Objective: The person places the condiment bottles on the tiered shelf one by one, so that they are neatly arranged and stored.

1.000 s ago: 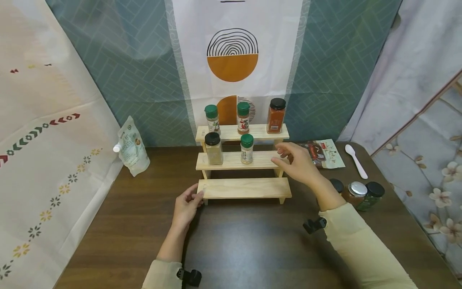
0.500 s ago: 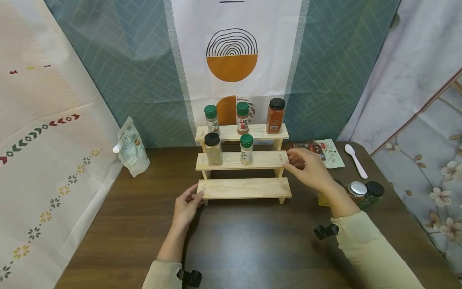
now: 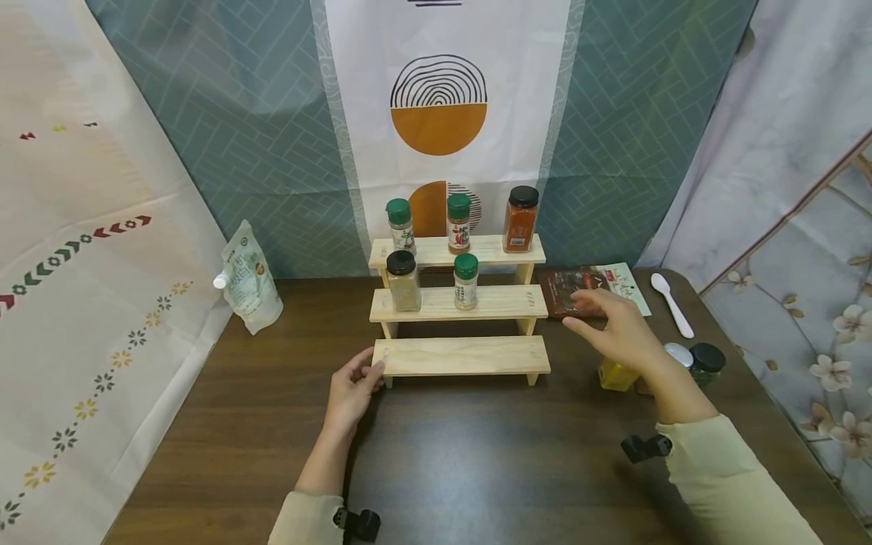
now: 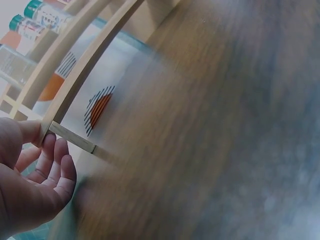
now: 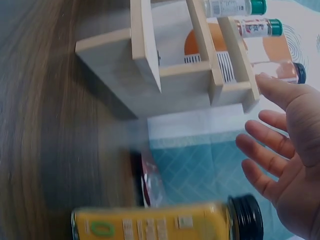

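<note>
A three-tier wooden spice rack [image 3: 459, 356] stands on the table. My left hand [image 3: 352, 390] pinches the left end of its lowest board, thumb on top and fingers below, as the left wrist view shows. My right hand [image 3: 616, 329] hovers with loose fingers to the right of the rack, holding nothing. Below it stands a yellow spice jar [image 3: 616, 376], partly covered; in the right wrist view that jar [image 5: 160, 222] has a black lid. On the middle board are a black-lidded jar [image 3: 405, 284] and a green-capped shaker [image 3: 466, 284].
Two green-capped shakers [image 3: 459, 223] and a red-orange jar [image 3: 521, 219] line the top board. Right of the rack lie a brown packet [image 3: 565, 291] and a white spoon [image 3: 672, 305], with a dark-lidded jar [image 3: 706, 362] nearer. A spouted pouch [image 3: 250, 280] leans at the left.
My right hand has drawn away from the middle board's right end, moving right and slightly nearer, uncovering the brown packet and yellow jar. The left hand keeps its place on the rack.
</note>
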`<move>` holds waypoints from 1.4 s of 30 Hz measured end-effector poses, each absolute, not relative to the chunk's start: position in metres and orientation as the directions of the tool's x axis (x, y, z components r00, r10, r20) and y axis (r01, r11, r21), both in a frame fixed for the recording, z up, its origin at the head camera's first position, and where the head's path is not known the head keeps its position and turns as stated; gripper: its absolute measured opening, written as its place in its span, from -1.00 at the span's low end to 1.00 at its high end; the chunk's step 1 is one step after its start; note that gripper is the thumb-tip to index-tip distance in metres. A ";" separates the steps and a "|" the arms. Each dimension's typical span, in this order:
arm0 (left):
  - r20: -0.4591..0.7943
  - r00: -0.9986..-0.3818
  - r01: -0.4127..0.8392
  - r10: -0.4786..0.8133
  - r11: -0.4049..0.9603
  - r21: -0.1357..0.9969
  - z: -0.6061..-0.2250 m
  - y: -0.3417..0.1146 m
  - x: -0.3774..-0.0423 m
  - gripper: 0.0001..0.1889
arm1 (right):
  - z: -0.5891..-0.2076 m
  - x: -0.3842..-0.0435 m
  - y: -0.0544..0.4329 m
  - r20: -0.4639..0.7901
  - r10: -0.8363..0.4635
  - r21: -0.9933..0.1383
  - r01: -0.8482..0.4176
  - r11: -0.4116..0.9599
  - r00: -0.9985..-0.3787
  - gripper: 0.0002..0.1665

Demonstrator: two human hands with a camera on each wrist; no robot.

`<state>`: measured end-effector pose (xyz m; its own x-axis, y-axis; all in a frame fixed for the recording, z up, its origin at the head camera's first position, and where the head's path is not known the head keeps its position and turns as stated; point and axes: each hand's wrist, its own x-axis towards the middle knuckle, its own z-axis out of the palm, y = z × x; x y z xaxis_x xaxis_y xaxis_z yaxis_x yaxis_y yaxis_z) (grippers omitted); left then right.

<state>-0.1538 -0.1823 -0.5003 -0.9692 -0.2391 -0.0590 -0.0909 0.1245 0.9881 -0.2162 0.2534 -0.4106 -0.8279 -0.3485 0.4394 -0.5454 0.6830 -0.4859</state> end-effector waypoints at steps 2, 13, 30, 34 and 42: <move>-0.058 -0.969 -0.090 -0.241 0.123 0.988 -0.500 -0.182 -0.154 -0.57 | -0.411 -0.215 0.259 0.448 -0.350 -0.478 -0.551 0.684 -0.823 -0.54; -0.057 -0.969 -0.091 -0.239 0.134 0.987 -0.498 -0.182 -0.154 -0.58 | -0.418 -0.207 0.291 0.468 -0.334 -0.403 -0.534 0.743 -0.818 -0.60; -0.061 -0.969 -0.099 -0.239 0.148 0.984 -0.497 -0.182 -0.154 -0.58 | -0.426 -0.189 0.324 0.433 -0.404 -0.319 -0.556 0.767 -0.806 -0.51; -0.066 -0.969 -0.104 -0.239 0.149 0.983 -0.498 -0.181 -0.153 -0.57 | -0.424 -0.183 0.329 0.376 -0.411 -0.349 -0.538 0.767 -0.830 -0.42; -0.057 -0.970 -0.096 -0.237 0.156 0.983 -0.499 -0.181 -0.153 -0.57 | -0.423 -0.179 0.334 0.320 -0.418 -0.338 -0.515 0.788 -0.850 -0.34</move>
<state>-0.1533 -0.1811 -0.4988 -0.9697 -0.2375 -0.0567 -0.0956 0.1558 0.9832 -0.1785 0.3336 -0.4233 -0.8502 -0.4177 0.3205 -0.5146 0.7879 -0.3382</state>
